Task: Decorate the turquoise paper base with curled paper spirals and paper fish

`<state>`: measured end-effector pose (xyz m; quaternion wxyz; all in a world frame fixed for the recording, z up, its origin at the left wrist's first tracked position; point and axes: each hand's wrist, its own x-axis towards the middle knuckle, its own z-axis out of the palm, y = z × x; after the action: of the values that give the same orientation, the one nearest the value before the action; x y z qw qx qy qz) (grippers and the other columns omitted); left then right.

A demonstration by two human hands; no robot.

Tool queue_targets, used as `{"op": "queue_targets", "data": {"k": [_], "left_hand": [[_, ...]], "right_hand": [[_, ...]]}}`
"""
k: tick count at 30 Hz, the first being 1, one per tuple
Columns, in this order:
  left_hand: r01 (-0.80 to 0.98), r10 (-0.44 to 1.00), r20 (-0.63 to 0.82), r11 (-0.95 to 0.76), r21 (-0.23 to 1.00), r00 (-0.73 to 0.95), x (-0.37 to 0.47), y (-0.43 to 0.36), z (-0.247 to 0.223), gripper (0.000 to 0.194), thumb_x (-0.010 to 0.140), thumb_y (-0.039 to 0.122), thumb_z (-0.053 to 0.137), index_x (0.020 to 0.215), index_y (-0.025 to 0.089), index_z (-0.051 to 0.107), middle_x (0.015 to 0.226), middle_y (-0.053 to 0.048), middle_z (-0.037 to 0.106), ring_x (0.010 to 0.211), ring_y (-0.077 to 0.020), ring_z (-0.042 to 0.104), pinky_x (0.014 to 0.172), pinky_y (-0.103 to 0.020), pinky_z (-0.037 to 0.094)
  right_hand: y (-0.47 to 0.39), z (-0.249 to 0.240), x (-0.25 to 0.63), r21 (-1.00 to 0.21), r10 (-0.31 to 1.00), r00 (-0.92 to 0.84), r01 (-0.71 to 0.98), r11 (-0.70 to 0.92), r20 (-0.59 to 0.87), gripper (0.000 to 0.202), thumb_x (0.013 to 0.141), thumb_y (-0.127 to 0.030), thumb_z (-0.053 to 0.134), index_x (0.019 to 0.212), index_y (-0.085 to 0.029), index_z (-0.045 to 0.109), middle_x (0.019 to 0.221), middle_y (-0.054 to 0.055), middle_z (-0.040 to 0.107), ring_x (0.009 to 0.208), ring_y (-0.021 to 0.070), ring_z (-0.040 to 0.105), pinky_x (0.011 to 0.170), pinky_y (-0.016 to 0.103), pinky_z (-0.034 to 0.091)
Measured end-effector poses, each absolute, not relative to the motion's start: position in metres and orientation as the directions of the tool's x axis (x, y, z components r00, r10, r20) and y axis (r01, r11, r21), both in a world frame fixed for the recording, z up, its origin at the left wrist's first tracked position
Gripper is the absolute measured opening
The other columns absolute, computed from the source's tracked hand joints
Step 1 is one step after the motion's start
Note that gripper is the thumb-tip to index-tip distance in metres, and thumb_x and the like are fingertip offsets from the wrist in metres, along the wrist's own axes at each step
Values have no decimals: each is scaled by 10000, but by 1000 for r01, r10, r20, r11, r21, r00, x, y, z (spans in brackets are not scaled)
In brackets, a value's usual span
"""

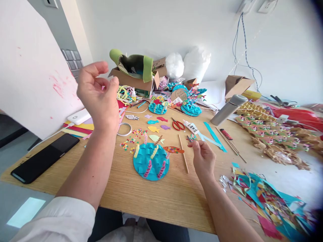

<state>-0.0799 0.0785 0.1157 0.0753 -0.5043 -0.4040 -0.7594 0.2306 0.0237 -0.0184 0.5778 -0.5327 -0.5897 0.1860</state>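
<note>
My left hand (pixel 98 92) is raised above the left side of the table, fingers curled, with a gap between thumb and forefinger and nothing seen in it. Low over the table on the right, my right hand (pixel 205 158) pinches at a small multicoloured piece (pixel 193 137), too small to make out fully. Between the hands lies a round blue woven paper base (pixel 151 168) with pink and yellow twisted stems standing on it. An orange dotted paper fish (pixel 174 150) is at its right edge. A thin wooden stick (pixel 183 154) lies beside my right hand.
Paper fish (pixel 153 129), red-handled scissors (pixel 178 124), a glue tube (pixel 191 127) and a tape roll (pixel 124 129) lie beyond the base. A phone (pixel 45 158) is at left, a grey flask (pixel 229 109) and paper scraps (pixel 272 198) at right. Finished-looking blue crafts (pixel 191 110) stand behind.
</note>
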Motion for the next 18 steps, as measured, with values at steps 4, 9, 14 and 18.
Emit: {"op": "queue_targets", "data": {"k": [4,9,14,18], "left_hand": [[520,246,814,-664,537,-526,-73,64,121,588,663,-15,603,1177,267,558,1381,-27,438,1126,-156,523,927,-323,504],[506,282,861,-715,482,-422,-72,56,126,789,702,48,647,1367,375,375,1507,54,334,1426,-156,243,1164,-413,284],[380,327,825,-768,516,-462,-70,58,126,627,740,147,651,1309,296,432,1403,-22,456,1308,-181,423,1056,-402,428],[358,312,815,-780,513,-489,-72,58,126,547,736,170,656,1250,245,487,1296,-46,526,1220,-193,495,1029,-416,450]], "right_hand": [[23,-14,234,-769,834,187,528,360,519,288,941,-395,429,796,-200,583,794,40,626,802,193,588,803,361,441],[54,-4,233,-521,831,-164,710,474,532,319,870,-316,554,1181,-244,543,1004,62,653,974,235,571,861,398,439],[114,0,217,94,773,-522,845,526,360,200,881,-228,525,1038,-170,633,1070,146,657,1061,304,491,924,426,325],[148,-5,204,281,757,-639,759,588,141,226,857,-122,485,1017,-112,645,1026,175,659,1030,287,499,923,389,280]]}}
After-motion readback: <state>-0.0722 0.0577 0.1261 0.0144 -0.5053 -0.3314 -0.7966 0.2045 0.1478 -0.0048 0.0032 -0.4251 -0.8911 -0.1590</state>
